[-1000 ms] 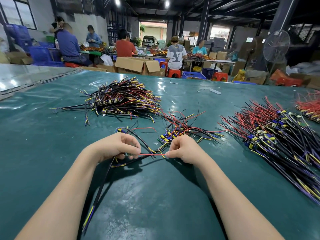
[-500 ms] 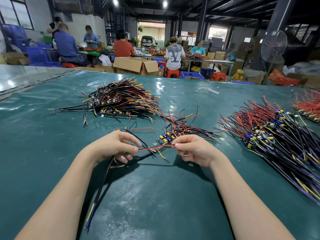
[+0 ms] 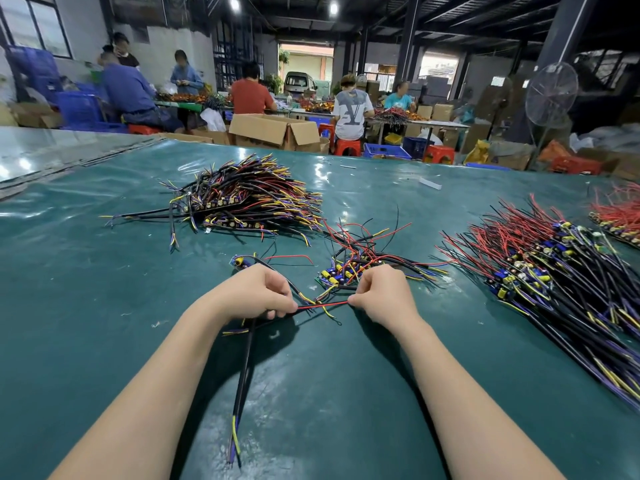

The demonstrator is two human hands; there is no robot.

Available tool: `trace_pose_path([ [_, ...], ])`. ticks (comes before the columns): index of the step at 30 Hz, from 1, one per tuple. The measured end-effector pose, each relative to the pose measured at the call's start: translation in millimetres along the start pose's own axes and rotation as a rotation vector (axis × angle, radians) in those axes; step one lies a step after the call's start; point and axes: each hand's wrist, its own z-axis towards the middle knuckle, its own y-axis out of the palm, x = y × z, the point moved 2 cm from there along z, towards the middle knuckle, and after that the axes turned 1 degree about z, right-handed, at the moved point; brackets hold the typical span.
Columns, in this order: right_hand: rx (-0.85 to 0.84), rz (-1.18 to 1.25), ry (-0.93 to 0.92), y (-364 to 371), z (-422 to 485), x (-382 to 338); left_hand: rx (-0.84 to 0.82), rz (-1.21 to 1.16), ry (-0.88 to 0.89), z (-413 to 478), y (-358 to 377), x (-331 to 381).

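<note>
Crosswise, red wire, left hand, right hand

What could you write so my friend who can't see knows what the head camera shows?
Two hands hold a thin red wire taut between them over a green table: the left hand grips one end along with a black cable, and the right hand pinches the other. Heaps of coloured wires lie beyond.

**Dim Hall, Glare on the Table**

Two ceiling lamps burn white in a dim, dark-roofed hall, and daylight comes through the far doorway. The glossy table shows pale glare along its far and left parts. Soft shadows lie under the left hand and right hand. Distant workers look blurred; the wide lens bends the edges.
</note>
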Motion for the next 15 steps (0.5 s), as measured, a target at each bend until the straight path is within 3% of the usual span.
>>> trace_pose_path([
  [1, 0.025, -0.011, 0.003, 1, 1, -1, 0.027, 0.011, -0.001, 0, 0, 0],
  [5, -0.081, 0.350, 0.067, -7, 3, 12, 0.134, -0.040, -0.014, 1, -9, -7],
  [9, -0.141, 0.468, 0.057, -9, 3, 13, 0.152, -0.039, -0.032, 1, -12, -10],
  [13, -0.041, 1.009, 0.156, -17, 6, 21, 0.237, -0.041, -0.049, -2, -22, -16],
  [15, 0.086, 1.086, 0.187, -23, 8, 26, 0.262, -0.111, -0.029, -2, -23, -17],
])
